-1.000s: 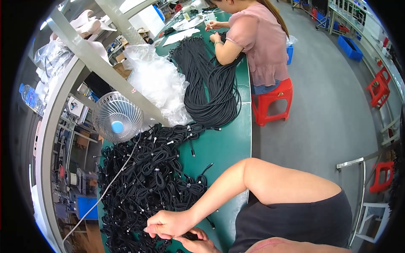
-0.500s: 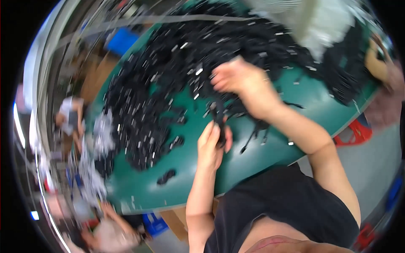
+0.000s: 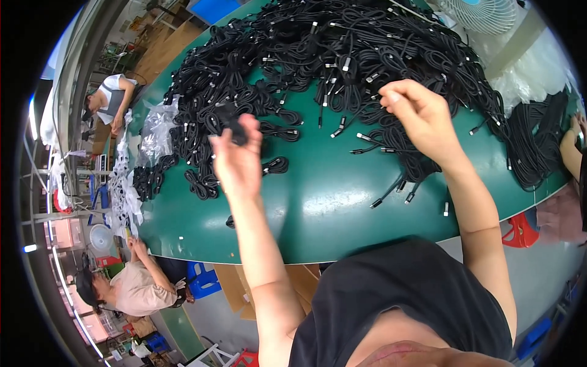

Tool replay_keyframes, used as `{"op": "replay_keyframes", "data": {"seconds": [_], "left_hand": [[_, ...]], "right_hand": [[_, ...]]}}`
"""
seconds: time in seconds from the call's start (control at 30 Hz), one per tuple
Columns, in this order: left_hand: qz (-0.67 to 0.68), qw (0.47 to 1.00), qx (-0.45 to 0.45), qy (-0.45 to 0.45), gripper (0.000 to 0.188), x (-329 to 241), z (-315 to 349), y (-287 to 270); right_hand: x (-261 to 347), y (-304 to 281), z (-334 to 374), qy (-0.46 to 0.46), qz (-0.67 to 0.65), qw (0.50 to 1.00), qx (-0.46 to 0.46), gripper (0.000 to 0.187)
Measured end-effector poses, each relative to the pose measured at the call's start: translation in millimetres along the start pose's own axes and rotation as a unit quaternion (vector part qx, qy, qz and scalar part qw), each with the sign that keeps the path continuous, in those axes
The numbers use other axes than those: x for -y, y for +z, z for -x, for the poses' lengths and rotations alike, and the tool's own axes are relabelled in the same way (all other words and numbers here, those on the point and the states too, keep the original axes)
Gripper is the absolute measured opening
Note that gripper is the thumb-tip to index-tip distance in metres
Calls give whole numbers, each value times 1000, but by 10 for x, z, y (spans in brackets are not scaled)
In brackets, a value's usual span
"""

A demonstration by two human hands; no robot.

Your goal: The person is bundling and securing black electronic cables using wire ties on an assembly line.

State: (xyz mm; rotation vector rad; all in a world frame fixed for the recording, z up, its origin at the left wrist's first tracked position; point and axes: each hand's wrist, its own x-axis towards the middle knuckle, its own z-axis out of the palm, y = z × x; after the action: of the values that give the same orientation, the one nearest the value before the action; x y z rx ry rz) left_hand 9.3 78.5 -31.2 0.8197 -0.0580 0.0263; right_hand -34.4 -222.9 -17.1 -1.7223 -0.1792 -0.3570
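My left hand (image 3: 237,162) reaches over the left part of the green table, its fingers bent round a small coiled black cable (image 3: 235,131). Hand and coil are slightly blurred, and the coil's outline merges with the dark pile behind it. Toward the right, my right hand (image 3: 423,116) hovers at the edge of the cable pile (image 3: 391,49). Its fingers are curled and thumb and forefinger are close together; anything between them is hidden. Under and beside it lie loose black cables with silver plugs (image 3: 384,148). Separate wound coils (image 3: 276,165) lie near my left hand.
The green tabletop (image 3: 324,214) curves along its near edge. Clear plastic bags (image 3: 160,131) lie at left, more plastic (image 3: 520,67) and a fan (image 3: 483,13) at far right. Two co-workers (image 3: 143,287) are at left; another person's hand (image 3: 573,137) rests by a cable bundle (image 3: 535,144) at right.
My left hand has moved left and farther out with the coil, away from the middle of the table. My right hand now appears farther right. The whole view has shifted and become sharper.
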Motion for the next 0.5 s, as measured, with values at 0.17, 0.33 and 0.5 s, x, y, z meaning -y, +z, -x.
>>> {"op": "replay_keyframes", "data": {"seconds": [0.17, 0.33, 0.5], "left_hand": [[111, 992, -44, -39, 41, -31, -195, -130], [-39, 987, -16, -158, 24, 643, -9, 268], [-70, 982, 1, -174, 19, 891, 115, 317]], "right_hand": [[-84, 85, 15, -94, 273, 951, 110, 18], [-394, 360, -121, -48, 351, 926, 131, 27], [-298, 741, -261, 25, 445, 881, 159, 41]]}}
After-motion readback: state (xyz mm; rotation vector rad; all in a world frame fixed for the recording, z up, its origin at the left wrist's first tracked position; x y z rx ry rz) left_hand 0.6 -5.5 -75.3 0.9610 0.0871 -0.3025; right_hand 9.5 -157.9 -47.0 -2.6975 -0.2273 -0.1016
